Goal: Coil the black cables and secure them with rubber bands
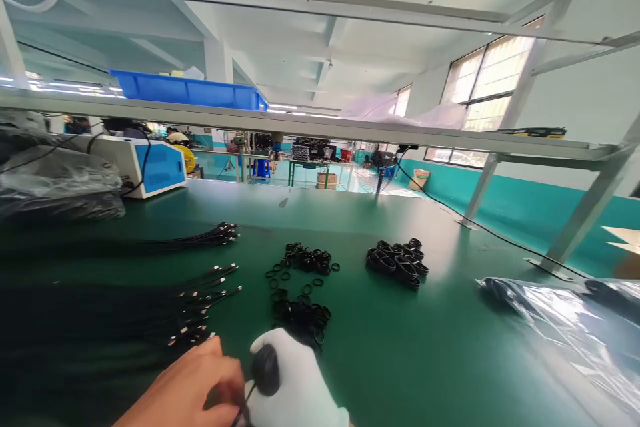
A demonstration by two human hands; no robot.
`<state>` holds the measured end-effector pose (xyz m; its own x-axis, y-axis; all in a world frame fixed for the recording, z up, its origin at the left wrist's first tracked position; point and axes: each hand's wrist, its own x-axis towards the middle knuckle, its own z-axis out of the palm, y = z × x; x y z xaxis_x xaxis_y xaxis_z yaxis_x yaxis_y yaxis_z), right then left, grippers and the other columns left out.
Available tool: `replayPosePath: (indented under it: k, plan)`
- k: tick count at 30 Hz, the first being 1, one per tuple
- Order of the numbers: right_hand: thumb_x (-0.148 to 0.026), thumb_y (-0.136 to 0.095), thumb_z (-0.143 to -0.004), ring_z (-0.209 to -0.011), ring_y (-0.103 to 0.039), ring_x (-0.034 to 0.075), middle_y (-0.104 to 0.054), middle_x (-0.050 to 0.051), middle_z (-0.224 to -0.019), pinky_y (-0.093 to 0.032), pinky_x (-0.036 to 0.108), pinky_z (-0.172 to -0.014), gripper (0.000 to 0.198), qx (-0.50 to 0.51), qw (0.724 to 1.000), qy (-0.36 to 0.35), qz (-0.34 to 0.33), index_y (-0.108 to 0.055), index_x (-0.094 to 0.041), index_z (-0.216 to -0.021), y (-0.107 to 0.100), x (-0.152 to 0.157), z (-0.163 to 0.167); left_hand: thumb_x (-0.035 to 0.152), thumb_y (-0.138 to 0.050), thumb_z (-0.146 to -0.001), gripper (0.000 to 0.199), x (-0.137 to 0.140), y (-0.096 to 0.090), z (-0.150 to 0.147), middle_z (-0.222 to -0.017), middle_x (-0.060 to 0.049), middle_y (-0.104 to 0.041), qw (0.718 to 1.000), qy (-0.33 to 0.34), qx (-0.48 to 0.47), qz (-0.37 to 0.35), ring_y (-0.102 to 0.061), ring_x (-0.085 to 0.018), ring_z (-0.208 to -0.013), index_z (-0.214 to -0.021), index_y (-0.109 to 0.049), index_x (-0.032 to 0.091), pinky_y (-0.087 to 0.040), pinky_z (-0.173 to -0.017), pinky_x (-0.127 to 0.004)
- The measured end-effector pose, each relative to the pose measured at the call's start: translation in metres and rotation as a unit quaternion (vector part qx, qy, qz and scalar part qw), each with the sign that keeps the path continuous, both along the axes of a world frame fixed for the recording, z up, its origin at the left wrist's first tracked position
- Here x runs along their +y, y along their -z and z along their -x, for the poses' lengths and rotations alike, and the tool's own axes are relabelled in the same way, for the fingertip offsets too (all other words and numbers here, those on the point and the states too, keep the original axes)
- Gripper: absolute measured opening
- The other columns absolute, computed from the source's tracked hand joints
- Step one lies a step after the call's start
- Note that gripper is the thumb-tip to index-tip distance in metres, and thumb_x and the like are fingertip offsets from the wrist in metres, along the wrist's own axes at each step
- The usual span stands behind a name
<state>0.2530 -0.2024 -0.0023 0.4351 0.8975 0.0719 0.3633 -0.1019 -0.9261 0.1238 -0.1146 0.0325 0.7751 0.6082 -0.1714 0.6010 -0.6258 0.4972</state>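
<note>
Bench lot, all places taken from the heap of small black rings point(300, 312) in mid-table:

- Right hand point(295, 383), white glove, just on the near side of the rings; fingers curled shut around a dark rounded piece point(265, 369), thumb on top. What the piece is, I cannot say for sure; the view is blurred there.
- Left hand point(193, 390), bare, beside the glove and touching it; fingertips pinched on a thin black wire point(243, 407) that runs down from the dark piece.
- Rings lie straight ahead of the glove, away from the person; the right hand is the nearer one.
- Bundle of black cables point(200, 293), left of the rings, long axis across the table, metal tips pointing toward the rings.
- Larger black loops point(397, 263), right of the rings and farther off.
- Clear plastic bag point(560, 320), far right
</note>
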Motion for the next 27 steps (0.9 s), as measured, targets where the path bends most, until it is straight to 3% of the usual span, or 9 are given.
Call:
replayPosePath:
  k: [3,6,10,12,14,18,20,23,27]
  plan:
    - [-0.013,-0.055,-0.054,-0.048,-0.046,0.009,-0.051,-0.005,-0.056,-0.038,0.021,-0.046,0.04,0.153,0.985,-0.056,0.057,-0.056,-0.018,-0.094,-0.007,0.002,-0.006,0.017,-0.054,-0.062,0.018,-0.004,-0.015,-0.001,-0.087,0.0,-0.055,0.999,-0.022,-0.037,0.028,-0.053,-0.02,-0.089,-0.076,-0.063,0.023,-0.038,-0.08,-0.027]
    - [-0.015,-0.059,-0.056,-0.036,-0.042,0.009,-0.05,-0.008,-0.049,-0.033,0.021,-0.037,0.073,0.248,0.946,-0.153,0.143,-0.038,-0.014,-0.126,-0.006,0.003,-0.008,0.02,-0.062,-0.063,0.041,-0.004,-0.014,0.002,-0.106,0.0,-0.054,0.986,-0.021,-0.108,0.125,-0.049,-0.02,-0.102,-0.103,-0.06,0.028,-0.037,-0.09,-0.028]
    - [-0.02,-0.069,-0.051,-0.069,-0.062,0.019,-0.065,0.006,-0.082,-0.05,0.033,-0.065,0.098,0.179,0.966,-0.155,0.099,-0.023,-0.012,-0.138,0.013,0.005,-0.009,0.025,-0.068,-0.064,0.054,-0.008,-0.006,0.005,-0.115,0.0,-0.051,0.971,0.007,-0.128,0.204,-0.046,-0.021,-0.11,-0.116,-0.054,0.031,-0.035,-0.095,-0.029]
    - [-0.02,-0.072,-0.048,-0.098,-0.058,0.026,-0.06,0.015,-0.11,-0.043,0.038,-0.088,0.103,0.102,0.985,-0.126,0.066,-0.024,-0.008,-0.138,0.022,0.004,-0.011,0.025,-0.069,-0.063,0.052,-0.014,-0.003,0.003,-0.11,0.0,-0.052,0.973,0.013,-0.121,0.194,-0.049,-0.02,-0.104,-0.113,-0.055,0.032,-0.037,-0.092,-0.03]
    - [-0.018,-0.067,-0.052,-0.101,-0.057,0.028,-0.059,0.018,-0.112,-0.04,0.04,-0.091,0.106,0.031,0.989,-0.122,0.083,-0.013,-0.004,-0.142,0.026,0.002,-0.013,0.029,-0.07,-0.061,0.048,-0.019,-0.001,-0.001,-0.105,0.0,-0.052,0.981,0.003,-0.105,0.162,-0.051,-0.021,-0.096,-0.108,-0.057,0.031,-0.041,-0.085,-0.031]
    - [-0.011,-0.053,-0.06,-0.082,-0.061,0.021,-0.065,0.008,-0.095,-0.045,0.036,-0.08,0.098,-0.007,0.989,-0.114,0.096,-0.003,-0.013,-0.144,0.02,-0.002,-0.01,0.038,-0.075,-0.052,0.044,-0.014,0.001,-0.011,-0.091,-0.001,-0.054,0.994,-0.001,-0.049,0.092,-0.052,-0.024,-0.083,-0.092,-0.063,0.025,-0.042,-0.068,-0.03]
    - [-0.011,-0.055,-0.06,-0.081,-0.06,0.019,-0.064,0.003,-0.088,-0.045,0.034,-0.078,0.083,-0.001,0.993,-0.08,0.083,-0.027,-0.02,-0.138,0.013,-0.002,-0.006,0.034,-0.074,-0.051,0.034,-0.003,0.001,-0.012,-0.082,-0.001,-0.058,0.992,0.029,-0.036,0.118,-0.053,-0.022,-0.076,-0.082,-0.067,0.022,-0.04,-0.062,-0.027]
    - [-0.015,-0.054,-0.06,-0.057,-0.054,0.013,-0.054,-0.005,-0.061,-0.043,0.026,-0.055,0.036,0.079,0.991,-0.059,0.095,-0.052,-0.022,-0.095,0.004,-0.002,-0.004,0.035,-0.061,-0.068,0.019,0.016,-0.001,-0.006,-0.07,0.001,-0.063,0.981,0.049,-0.039,0.183,-0.053,-0.017,-0.064,-0.077,-0.069,0.02,-0.037,-0.056,-0.024]
    - [-0.009,-0.053,-0.052,-0.038,-0.039,0.006,-0.043,-0.01,-0.054,-0.028,0.018,-0.033,0.032,0.314,0.916,-0.205,0.144,-0.041,-0.022,-0.078,0.0,0.0,-0.008,0.04,-0.04,-0.084,0.034,0.018,-0.003,0.004,-0.081,0.0,-0.068,0.976,-0.003,-0.108,0.191,-0.055,-0.016,-0.069,-0.081,-0.065,0.018,-0.038,-0.063,-0.024]
